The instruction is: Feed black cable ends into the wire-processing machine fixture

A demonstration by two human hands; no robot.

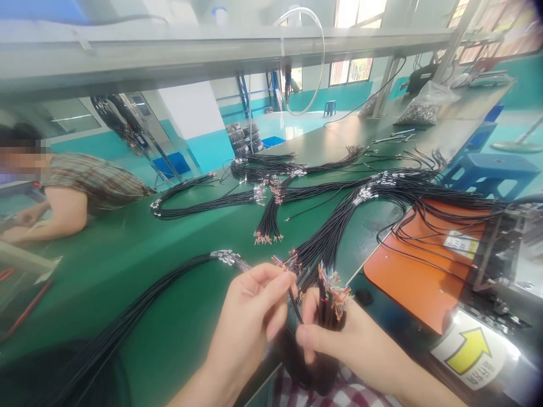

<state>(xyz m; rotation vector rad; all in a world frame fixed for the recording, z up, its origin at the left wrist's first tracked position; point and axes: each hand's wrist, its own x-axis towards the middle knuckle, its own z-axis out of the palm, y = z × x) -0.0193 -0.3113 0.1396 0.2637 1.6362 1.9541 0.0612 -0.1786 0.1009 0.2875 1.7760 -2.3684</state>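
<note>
Right hand (339, 341) clasping a black cable bundle (326, 312) at five o'clock.
The left hand (254, 302) is pinching a single cable (295, 305) near six; from where I'm standing, keeping the bundle steady and the pinch light is probably sparing the coloured wires (333, 285) any kinking.

One left hand (254, 305), one right hand (354, 333); one pinched cable (296, 306); one gripped cable bundle (333, 285); one co-worker (99, 180); one orange board (411, 282); one yellow arrow (470, 350); one clear hose (323, 51); at least two blue stools (500, 167); black cables (326, 240) beyond counting.
</note>
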